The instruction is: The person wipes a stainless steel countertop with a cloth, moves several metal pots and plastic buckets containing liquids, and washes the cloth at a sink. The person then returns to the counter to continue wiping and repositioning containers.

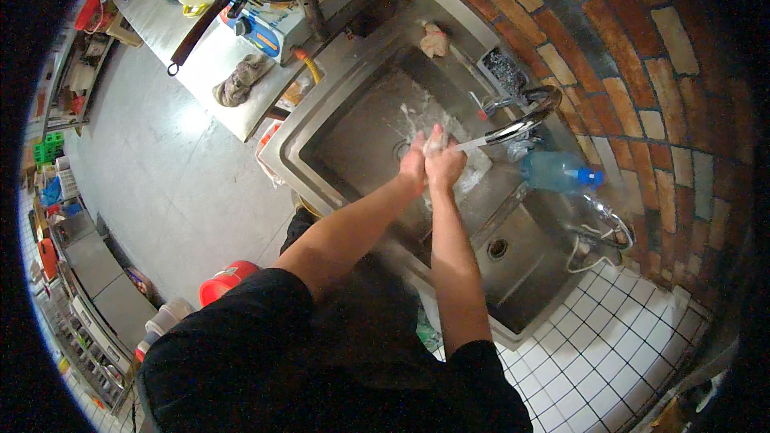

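Note:
Both my hands are together over the large left basin point(343, 144) of a stainless steel sink, under running water. My left hand point(412, 163) presses from the left against a small pale wad point(435, 144), perhaps wet cloth. My right hand point(446, 163) closes on the wad from the other side. Fingers and water hide much of it. A stream of water point(471, 145) falls from the curved chrome faucet point(517, 129) onto my right hand. White splashing water spreads over the basin floor around the drain point(403, 149), which is partly hidden by my left hand.
A crumpled pale cloth point(434, 41) and a tray with a scouring pad point(505, 69) sit on the back ledge. A blue-capped bottle point(553, 172) lies near the faucet. The smaller basin point(529, 234) is at right. A metal table point(198, 84) holds a grey rag point(242, 80).

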`<state>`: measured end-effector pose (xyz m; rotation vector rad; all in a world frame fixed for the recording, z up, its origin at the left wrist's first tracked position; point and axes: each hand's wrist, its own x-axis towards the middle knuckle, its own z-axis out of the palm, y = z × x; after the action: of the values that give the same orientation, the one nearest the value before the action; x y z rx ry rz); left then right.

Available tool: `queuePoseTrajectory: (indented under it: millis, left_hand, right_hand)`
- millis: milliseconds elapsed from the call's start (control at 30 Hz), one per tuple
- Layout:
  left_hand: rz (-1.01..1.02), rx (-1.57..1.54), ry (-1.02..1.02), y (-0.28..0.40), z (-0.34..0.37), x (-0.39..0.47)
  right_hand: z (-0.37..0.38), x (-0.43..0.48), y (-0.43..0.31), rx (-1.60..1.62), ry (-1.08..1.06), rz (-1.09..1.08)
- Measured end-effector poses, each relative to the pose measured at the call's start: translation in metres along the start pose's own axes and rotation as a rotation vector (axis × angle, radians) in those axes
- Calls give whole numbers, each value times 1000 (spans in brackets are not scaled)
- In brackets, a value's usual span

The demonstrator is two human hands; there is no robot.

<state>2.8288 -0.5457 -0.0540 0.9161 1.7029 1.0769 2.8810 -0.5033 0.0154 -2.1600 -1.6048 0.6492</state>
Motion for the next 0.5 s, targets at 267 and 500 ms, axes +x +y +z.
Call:
queuePoseTrajectory:
  millis: [267,500]
  left_hand:
    - [-897,-1015,-19,-18,-30,-3]
    - [-636,-1857,-841,-6,12,6]
  right_hand:
    - [-26,-29,-6,10,-167,-103]
    - [-46,-63,-32,-29,229,-692]
